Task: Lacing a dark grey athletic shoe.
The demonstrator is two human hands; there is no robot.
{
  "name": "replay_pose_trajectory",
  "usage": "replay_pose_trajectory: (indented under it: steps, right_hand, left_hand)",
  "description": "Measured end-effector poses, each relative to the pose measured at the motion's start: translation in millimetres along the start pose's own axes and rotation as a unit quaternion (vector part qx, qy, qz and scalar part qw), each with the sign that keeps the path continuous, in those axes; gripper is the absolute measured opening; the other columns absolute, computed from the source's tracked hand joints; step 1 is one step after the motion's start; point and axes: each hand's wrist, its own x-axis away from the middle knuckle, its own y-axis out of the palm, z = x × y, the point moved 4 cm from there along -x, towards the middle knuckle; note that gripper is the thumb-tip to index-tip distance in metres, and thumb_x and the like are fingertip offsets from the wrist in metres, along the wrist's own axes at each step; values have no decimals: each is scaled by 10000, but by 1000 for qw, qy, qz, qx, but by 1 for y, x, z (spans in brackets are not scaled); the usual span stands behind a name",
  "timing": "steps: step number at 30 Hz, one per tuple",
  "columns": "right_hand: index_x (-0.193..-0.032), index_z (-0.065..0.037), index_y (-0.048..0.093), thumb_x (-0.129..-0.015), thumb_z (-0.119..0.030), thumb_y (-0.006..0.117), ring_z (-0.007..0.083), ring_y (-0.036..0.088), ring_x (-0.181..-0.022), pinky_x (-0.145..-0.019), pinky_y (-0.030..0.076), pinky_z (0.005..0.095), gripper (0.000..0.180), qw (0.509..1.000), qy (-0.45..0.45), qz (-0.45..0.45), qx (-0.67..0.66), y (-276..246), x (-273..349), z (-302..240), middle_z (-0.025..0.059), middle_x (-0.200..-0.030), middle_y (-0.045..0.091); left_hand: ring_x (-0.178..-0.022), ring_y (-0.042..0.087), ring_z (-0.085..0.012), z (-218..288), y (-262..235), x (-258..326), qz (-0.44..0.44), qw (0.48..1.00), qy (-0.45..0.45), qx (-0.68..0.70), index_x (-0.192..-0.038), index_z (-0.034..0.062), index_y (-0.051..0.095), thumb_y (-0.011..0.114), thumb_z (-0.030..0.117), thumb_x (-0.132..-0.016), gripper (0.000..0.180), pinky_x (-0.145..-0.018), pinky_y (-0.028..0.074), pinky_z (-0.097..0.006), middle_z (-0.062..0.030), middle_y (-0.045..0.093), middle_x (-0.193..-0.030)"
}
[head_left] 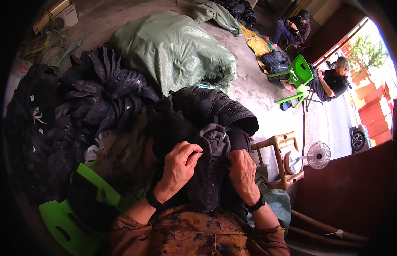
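Black shoe upper (209,170) held lengthwise, collar pointing away, left hand (178,164) and right hand (243,173) fingers clamped on its sides

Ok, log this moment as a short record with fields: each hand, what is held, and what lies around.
left hand: pinches the left side of the black shoe upper, fingers closed on it
right hand: grips the same upper on its right side
black shoe upper: held upright over the lap, between both hands
left of hands: heap of black shoe parts
behind: stuffed green sack
right: wooden stool beside a small white fan
lower left: green plastic stool
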Motion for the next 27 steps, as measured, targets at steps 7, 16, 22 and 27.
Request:
replay_pose_trajectory:
  steps: [7, 16, 22, 27]
  right_hand:
    - [-824, -20, 600, -866, -68, 657, 244, 622, -559, -512, 476, 318, 86, 964, 85, -140, -209, 0, -27, 9, 109, -663, 621]
    - [-855, -14, 576, -939, -147, 634, 84, 563, -587, -548, 463, 230, 168, 891, 195, -187, -364, 7, -6, 26, 19, -677, 594]
    - [-859, -9, 573, -929, -148, 647, 83, 552, -579, -539, 449, 235, 172, 895, 197, -188, -353, 7, -7, 26, 23, -657, 584]
    - [-885, -15, 580, -843, -109, 702, 197, 614, -680, -607, 479, 305, 158, 954, 47, -212, -204, 1, -27, 27, 85, -822, 629]
  left_hand:
    - [-715, 605, -262, -2, -7, -1, 24, 999, 7, -20, -912, 56, 621, 698, -6, -807, 144, -614, 484, -343, -74, 596, -788]
    - [-741, 601, -252, 6, 0, -5, -2, 996, 40, -85, -859, 58, 596, 681, -19, -787, 135, -619, 493, -359, -66, 573, -783]
    - [-708, 556, -239, 29, 10, -9, -28, 963, 118, -239, -781, 61, 525, 642, -27, -729, 155, -610, 499, -333, -71, 492, -743]
    - [-754, 517, -217, 32, 18, -17, -99, 914, 224, -324, -766, 58, 510, 582, 44, -754, 74, -619, 492, -317, -66, 454, -778]
